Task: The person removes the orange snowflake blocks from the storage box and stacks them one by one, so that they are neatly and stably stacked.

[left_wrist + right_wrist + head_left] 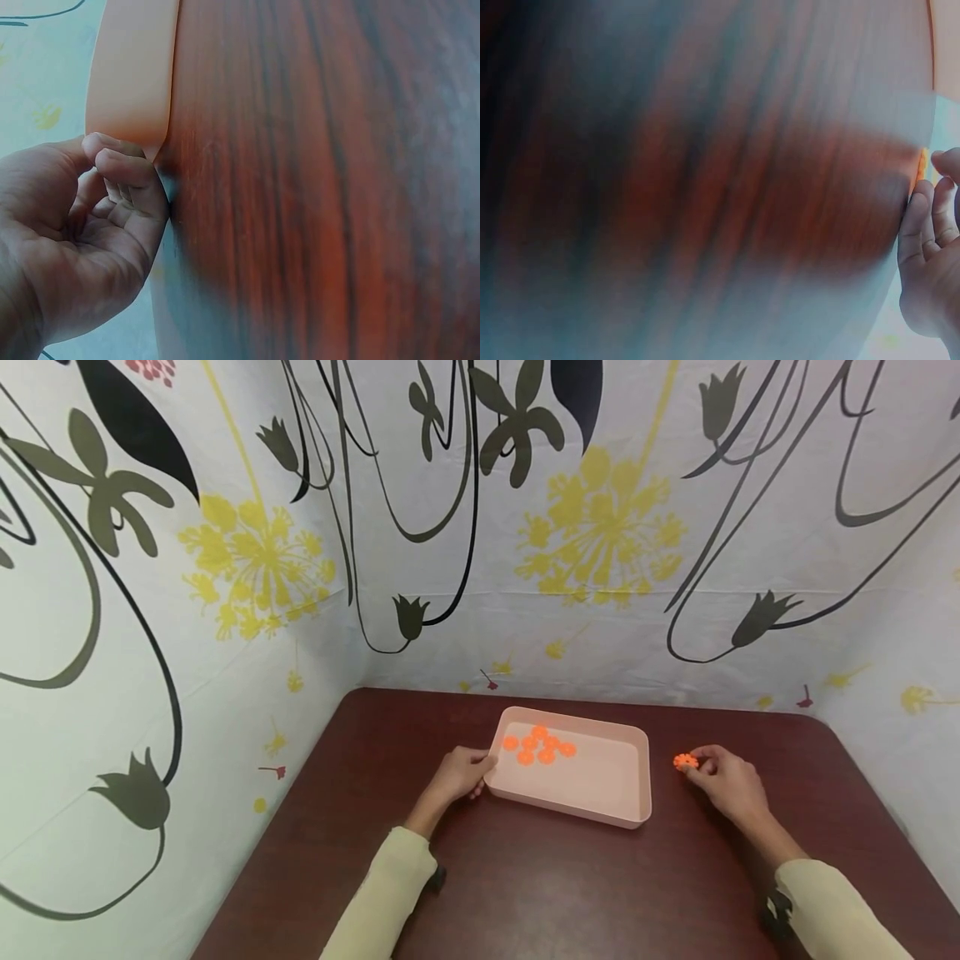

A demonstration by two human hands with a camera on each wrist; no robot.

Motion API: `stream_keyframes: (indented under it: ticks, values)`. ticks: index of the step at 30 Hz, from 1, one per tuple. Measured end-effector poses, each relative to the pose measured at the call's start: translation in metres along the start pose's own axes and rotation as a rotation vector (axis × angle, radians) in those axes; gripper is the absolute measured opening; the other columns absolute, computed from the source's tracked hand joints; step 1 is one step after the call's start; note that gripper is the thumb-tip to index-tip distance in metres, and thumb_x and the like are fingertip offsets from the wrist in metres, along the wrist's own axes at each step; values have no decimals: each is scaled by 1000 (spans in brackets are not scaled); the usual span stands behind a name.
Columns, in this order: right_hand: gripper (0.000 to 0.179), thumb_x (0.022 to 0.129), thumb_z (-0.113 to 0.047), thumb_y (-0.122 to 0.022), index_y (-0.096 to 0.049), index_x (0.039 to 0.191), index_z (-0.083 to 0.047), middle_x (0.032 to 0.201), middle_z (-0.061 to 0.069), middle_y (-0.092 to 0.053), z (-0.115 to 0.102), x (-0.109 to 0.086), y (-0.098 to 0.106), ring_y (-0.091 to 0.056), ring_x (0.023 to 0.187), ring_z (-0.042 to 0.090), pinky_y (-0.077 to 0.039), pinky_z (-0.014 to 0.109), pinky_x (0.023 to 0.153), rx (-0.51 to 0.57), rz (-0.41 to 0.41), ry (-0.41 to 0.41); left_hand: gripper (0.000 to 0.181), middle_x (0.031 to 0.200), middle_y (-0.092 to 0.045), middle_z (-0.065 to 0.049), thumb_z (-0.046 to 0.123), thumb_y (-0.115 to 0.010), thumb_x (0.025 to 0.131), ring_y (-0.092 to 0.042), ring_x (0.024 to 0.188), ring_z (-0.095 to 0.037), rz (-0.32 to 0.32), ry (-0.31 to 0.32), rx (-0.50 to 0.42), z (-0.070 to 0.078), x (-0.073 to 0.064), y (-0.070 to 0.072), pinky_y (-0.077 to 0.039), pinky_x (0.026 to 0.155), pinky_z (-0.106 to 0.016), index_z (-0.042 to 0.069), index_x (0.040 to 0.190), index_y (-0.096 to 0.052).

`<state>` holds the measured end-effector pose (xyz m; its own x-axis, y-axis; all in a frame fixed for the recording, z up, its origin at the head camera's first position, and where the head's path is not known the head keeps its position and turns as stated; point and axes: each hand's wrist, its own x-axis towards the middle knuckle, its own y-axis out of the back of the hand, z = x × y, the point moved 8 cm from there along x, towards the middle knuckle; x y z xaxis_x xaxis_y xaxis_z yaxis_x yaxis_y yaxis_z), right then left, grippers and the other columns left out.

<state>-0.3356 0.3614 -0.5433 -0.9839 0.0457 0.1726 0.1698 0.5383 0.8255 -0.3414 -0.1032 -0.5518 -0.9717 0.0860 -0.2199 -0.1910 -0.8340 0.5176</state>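
Observation:
A shallow pale-pink tray (600, 777) sits on the table with several flat orange discs (528, 743) gathered toward its left end. My left hand (459, 774) pinches the tray's left edge between thumb and fingers. In the left wrist view, the left hand's fingertips (112, 154) close on the tray's corner (131, 97). Right of the tray and apart from it, my right hand (731, 783) holds an orange notched disc (686, 762) by the thumb and fingertips, low over the table. That disc (921, 163) shows as a thin edge in the right wrist view.
The dark reddish-brown table (525, 893) has rounded far corners. White cloth walls (450, 568) printed with flowers and vines rise close behind it and along its sides. Both forearms reach in from the front in pale sleeves (378, 893).

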Motion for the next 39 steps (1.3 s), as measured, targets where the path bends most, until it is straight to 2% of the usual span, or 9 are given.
stream_keyframes:
  ticks: [15, 22, 26, 39]
  values:
    - [42, 96, -30, -79, -67, 121, 2, 77, 3, -67, 1, 3, -2, -52, 62, 16, -37, 29, 55, -25, -2, -8, 31, 59, -58, 0, 35, -64, 106, -51, 49, -12, -9, -15, -11, -1, 0, 0, -48, 48, -22, 14, 124, -76]
    - [48, 96, -37, -79, -66, 121, 2, 75, 5, -64, 3, 4, -2, -51, 61, 17, -36, 30, 53, -40, -4, -41, 32, 58, -58, 1, 35, -64, 107, -52, 49, -11, -13, -27, -21, -2, 1, 0, -48, 48, -22, 13, 126, -76]
    - [49, 96, -39, -78, -66, 122, 2, 76, 5, -64, 4, 4, -3, -51, 61, 18, -35, 31, 52, -45, -7, -61, 28, 58, -58, 0, 34, -64, 107, -51, 48, -12, -14, -38, -30, -1, 1, 0, -48, 47, -23, 13, 121, -77]
    - [46, 95, -35, -79, -67, 121, 1, 75, 5, -64, 5, 5, -4, -51, 60, 18, -35, 30, 51, -56, -4, -73, 27, 59, -57, 1, 34, -64, 107, -52, 48, -11, -13, -35, -35, -3, 2, -1, -49, 48, -22, 14, 119, -78]
